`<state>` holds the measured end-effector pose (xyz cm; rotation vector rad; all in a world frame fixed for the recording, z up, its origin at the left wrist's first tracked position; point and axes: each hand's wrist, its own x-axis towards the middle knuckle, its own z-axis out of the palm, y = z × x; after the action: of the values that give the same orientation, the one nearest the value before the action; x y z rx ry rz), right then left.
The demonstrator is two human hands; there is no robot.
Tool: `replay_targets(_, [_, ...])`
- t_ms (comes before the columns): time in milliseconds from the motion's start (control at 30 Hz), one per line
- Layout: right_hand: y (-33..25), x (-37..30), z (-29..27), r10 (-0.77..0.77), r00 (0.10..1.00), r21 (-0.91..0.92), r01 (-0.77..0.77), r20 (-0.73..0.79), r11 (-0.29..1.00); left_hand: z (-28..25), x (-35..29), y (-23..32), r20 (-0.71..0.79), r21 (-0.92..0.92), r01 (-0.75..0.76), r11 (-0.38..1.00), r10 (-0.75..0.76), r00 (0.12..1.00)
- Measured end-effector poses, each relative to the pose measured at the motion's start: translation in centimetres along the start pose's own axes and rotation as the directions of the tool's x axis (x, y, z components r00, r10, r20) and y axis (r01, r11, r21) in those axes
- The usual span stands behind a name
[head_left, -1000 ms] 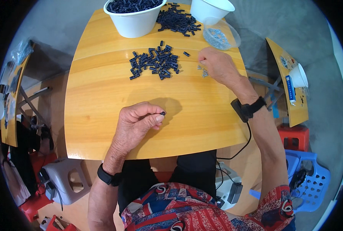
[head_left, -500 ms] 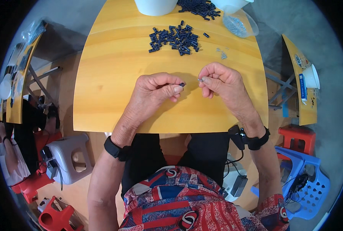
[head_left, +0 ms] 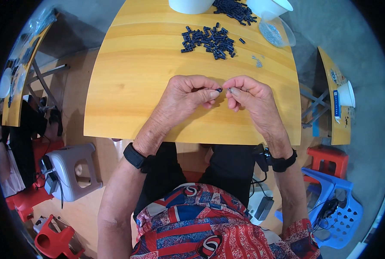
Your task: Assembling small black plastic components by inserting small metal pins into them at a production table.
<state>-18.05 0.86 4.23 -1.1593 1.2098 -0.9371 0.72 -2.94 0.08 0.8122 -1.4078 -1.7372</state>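
Note:
Over the wooden table (head_left: 127, 90), my left hand (head_left: 186, 97) pinches a small black plastic piece (head_left: 219, 90) between thumb and forefinger, its end pointing right. Facing it, my right hand (head_left: 253, 97) grips a tiny silvery metal piece (head_left: 228, 90) in its fingertips; its exact kind is too small to tell. Only a narrow gap parts the two hands. Beyond them lies a loose pile of short black plastic tubes (head_left: 209, 42). To the right of that pile, a few tiny silvery pieces (head_left: 258, 62) are scattered on the wood.
At the far edge stand a white tub (head_left: 191, 5), a second black heap (head_left: 235, 11), a white bowl (head_left: 272, 5) and a clear container (head_left: 273, 34) of small metal parts. Side tables flank mine. Stools and a blue plastic chair (head_left: 341, 218) stand around; another person sits at the left.
My left hand has moved right toward my right hand, bringing the black piece close to the metal piece. The whole view has shifted slightly.

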Motion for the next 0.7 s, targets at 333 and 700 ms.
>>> replay_targets(333, [0.6,0.1,1.2,-0.104,0.978,0.043,0.114,-0.182,0.993,-0.1,0.0,0.1,0.016,-0.052,0.028,0.998,-0.027,1.0])
replay_targets(700, [1.3,0.6,2.1,-0.119,0.962,-0.024,0.117,-0.244,0.993,-0.1,0.0,0.1,-0.002,-0.019,0.05,0.999,-0.05,0.999])
